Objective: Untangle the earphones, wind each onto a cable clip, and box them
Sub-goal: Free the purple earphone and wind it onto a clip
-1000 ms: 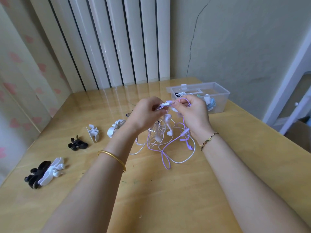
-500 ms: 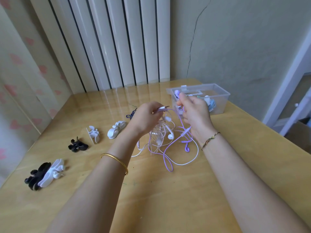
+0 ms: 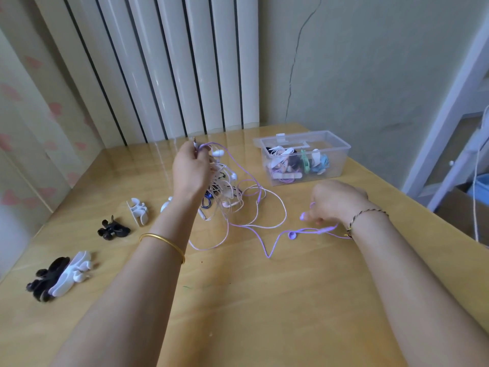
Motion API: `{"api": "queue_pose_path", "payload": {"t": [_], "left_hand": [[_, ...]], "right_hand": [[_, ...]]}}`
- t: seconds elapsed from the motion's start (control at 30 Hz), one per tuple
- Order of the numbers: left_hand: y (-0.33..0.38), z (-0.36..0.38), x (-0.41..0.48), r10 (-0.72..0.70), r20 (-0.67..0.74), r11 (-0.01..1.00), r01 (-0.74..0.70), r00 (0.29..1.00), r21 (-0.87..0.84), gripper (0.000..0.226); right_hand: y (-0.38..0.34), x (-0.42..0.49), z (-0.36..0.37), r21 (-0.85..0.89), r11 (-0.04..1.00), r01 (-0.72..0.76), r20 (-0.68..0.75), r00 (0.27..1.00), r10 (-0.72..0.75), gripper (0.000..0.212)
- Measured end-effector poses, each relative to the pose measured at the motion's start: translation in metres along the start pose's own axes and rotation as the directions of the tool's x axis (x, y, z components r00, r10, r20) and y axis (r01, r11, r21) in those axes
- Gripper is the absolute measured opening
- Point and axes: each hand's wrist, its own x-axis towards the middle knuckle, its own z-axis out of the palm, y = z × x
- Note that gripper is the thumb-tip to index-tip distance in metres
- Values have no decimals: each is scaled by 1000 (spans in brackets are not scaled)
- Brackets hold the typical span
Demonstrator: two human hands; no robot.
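While our left hand (image 3: 190, 172) grips the tangle (image 3: 225, 186) and our right hand (image 3: 336, 202) pinches the purple cable (image 3: 321, 230), a hard pull could, we judge, cinch knots tighter.

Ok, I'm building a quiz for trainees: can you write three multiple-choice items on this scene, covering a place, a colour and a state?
1. The loose cable clips lie: A left of the left hand; B on the floor; C on a shelf.
2. The cable held by the right hand is: A green; B purple; C black.
3. The tangle is: A wound on a clip; B lying untouched; C gripped by the left hand.
Key: A, they sit left of that hand; B, it runs purple to the fingers; C, fingers curl round it.
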Motion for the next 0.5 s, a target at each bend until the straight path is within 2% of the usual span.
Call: {"api": "queue_pose_path", "payload": {"t": [0.07,0.17,0.2,0.27,0.33,0.37,0.4,0.43,0.47,0.5], "left_hand": [[4,-2,0,-11,-5,999,11,1000,-40,19],[11,-5,0,-6,6,998,6,1000,-59,14],[14,-6,-1,-14,17,997,15,1000,-81,13],[20,-7,-2,-27,41,990,32,999,-137,11],[24,-8,-2,-27,52,988,34,998,-148,11],[25,-9,-2,-29,56,988,37,998,-151,11],[26,-9,-2,-38,62,986,47,997,-159,10],[27,-9,-3,-50,70,983,62,996,-173,10],[29,-10,-4,-65,79,978,79,995,-194,10],[31,-10,-6,-80,87,970,97,993,-221,10]], "right_hand": [[-1,-1,0,-1,999,32,50,998,-32,40],[0,-1,-1,17,996,88,147,985,-89,29],[0,-1,-1,13,995,97,139,985,-97,31],[-5,-1,-2,107,979,174,-11,985,-174,23],[-18,-4,-1,340,877,340,-213,936,-280,10],[-26,-8,-2,494,762,419,-264,907,-328,9],[-36,-14,-2,634,626,455,-266,888,-376,8],[-45,-19,-1,706,536,463,-250,871,-423,7],[-53,-21,1,712,523,469,-228,858,-460,7],[-61,-21,5,659,579,481,-199,853,-483,8]]}}
